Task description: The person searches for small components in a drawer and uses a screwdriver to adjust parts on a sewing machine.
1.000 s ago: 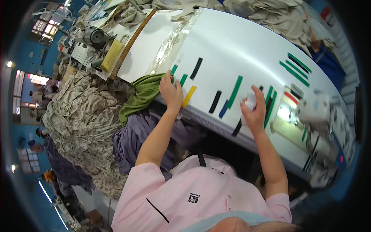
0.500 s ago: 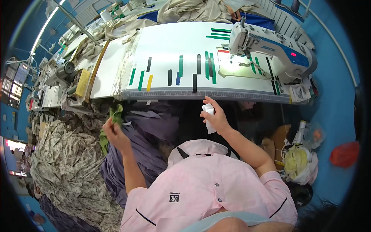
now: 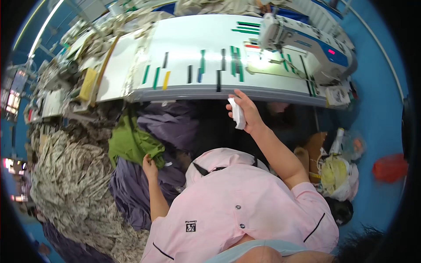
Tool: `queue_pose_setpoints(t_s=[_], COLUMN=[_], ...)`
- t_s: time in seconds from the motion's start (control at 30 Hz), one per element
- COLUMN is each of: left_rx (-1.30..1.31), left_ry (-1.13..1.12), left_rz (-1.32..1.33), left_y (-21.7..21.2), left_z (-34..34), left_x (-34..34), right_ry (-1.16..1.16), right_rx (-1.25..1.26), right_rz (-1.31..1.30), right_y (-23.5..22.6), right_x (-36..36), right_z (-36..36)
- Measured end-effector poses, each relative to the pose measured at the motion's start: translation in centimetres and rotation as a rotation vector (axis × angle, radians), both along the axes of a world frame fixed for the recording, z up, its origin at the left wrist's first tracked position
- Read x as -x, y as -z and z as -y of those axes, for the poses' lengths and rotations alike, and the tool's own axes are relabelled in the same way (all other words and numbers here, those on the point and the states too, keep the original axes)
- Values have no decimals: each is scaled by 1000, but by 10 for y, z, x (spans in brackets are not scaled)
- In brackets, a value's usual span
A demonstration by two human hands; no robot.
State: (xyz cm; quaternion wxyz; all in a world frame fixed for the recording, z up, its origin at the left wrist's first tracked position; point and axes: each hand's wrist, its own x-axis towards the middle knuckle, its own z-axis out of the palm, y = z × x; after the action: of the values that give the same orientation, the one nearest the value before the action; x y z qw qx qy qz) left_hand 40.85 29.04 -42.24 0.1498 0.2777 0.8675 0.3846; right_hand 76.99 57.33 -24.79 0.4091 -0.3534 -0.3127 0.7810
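Note:
Below the table's front edge, to the left, my left hand point(image 3: 150, 166) pinches the lower edge of a green cloth point(image 3: 131, 142). The cloth lies spread over a heap of purple-grey fabric point(image 3: 129, 186). In front of my body, just below the table edge, my right hand point(image 3: 249, 111) is closed around a small white strip-like bundle point(image 3: 237, 114). What exactly the bundle is, I cannot make out; the palm hides part of it.
A white sewing table point(image 3: 175, 37) bears several green, black, blue and yellow strips. The sewing machine point(image 3: 307, 41) stands at its right end, lamp lit. Patterned fabric point(image 3: 74, 175) is heaped at the left. Plastic bags point(image 3: 337, 179) and a red bag point(image 3: 389, 168) are at the right.
The green cloth, bunched before, is now spread over the purple-grey fabric. My left hand has moved down and right along it. My right hand keeps the white bundle; the view has shifted slightly.

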Motion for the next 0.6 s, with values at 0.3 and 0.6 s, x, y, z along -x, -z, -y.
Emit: queue_pose_setpoints(t_s=[0.3, 0.6], left_rx=[222, 463], left_ry=[304, 458], left_rz=[61, -56], left_y=[-48, -50], left_z=[-47, -71], left_x=[-18, -27], right_ry=[280, 201], right_rx=[-38, -1287], right_rz=[-73, 1897], right_y=[-15, -12], right_x=[-128, -249], right_z=[-80, -208])
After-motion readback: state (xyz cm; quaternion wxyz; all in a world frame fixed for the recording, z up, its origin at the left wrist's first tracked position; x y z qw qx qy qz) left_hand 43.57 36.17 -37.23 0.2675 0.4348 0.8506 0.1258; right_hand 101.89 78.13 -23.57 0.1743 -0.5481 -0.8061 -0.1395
